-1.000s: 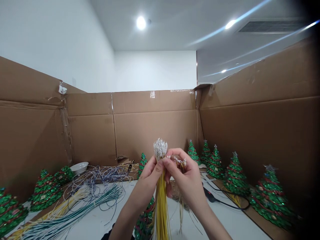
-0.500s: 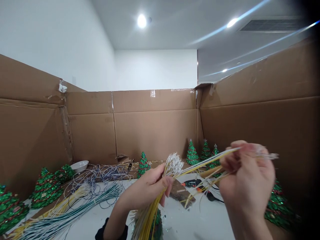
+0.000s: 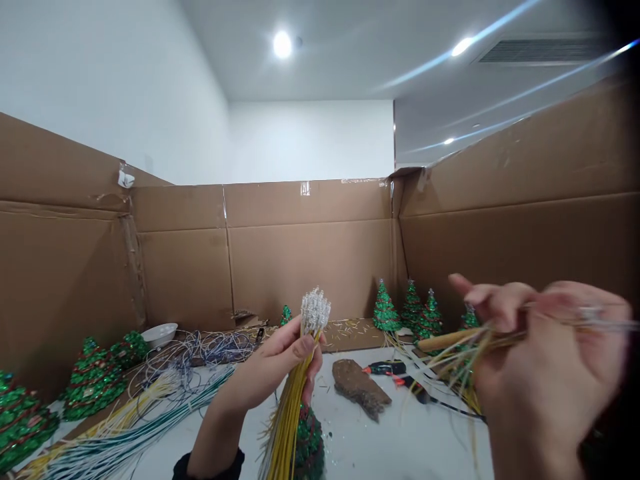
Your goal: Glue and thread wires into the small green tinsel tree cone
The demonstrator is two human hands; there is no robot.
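Note:
My left hand (image 3: 275,367) is closed around a thick bundle of yellow and white wires (image 3: 286,427). Clear little bulbs (image 3: 316,311) cluster at the bundle's upper end, above my fingers. To the right, my right hand (image 3: 543,360) is pinched on a smaller group of thin wires (image 3: 467,363), whose strands hang down to its left; it is partly blurred. A tan wooden stick (image 3: 440,341) protrudes beside that hand, and I cannot tell whether it is held. Behind the bundle's lower part stands a green tinsel tree (image 3: 310,443), partly hidden.
A brown, rough-edged slab (image 3: 359,387) lies on the white table (image 3: 390,447), near black tools with red tips (image 3: 387,368). Several small trees (image 3: 385,307) stand around the edges. Tangled wires (image 3: 215,347), green-and-white wire bundles (image 3: 145,423) and a white bowl (image 3: 160,333) are left. Cardboard walls (image 3: 310,260) enclose the table.
My right hand has moved right, drawing its wires away from the bundle; they no longer stretch between my hands. My left hand and the bundle have shifted slightly left, uncovering the brown slab.

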